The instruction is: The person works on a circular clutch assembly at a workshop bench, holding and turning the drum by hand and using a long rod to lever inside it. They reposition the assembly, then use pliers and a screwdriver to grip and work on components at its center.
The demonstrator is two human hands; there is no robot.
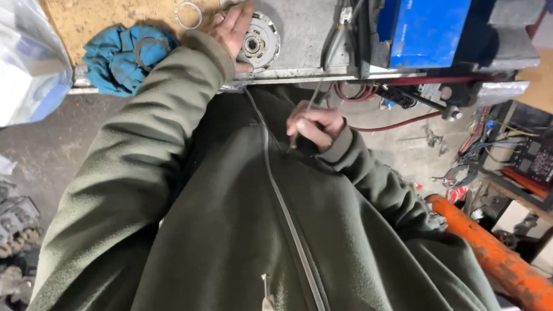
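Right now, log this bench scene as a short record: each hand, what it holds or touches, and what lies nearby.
left hand: rests on the round metal toothed part on the workbench
right hand: held near the chest, gripping a thin metal tool with a dark handle
near left hand: metal ring; blue rag with a second ring on it
bench right: blue box
clothing: green zip fleece

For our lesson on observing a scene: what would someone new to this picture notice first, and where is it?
The dark green zipped fleece jacket fills the middle and bottom of the view. At the top, the left hand rests on a round toothed metal part on the bench, beside a crumpled blue rag. The right hand grips a thin tool near the chest; a blue box sits top right.
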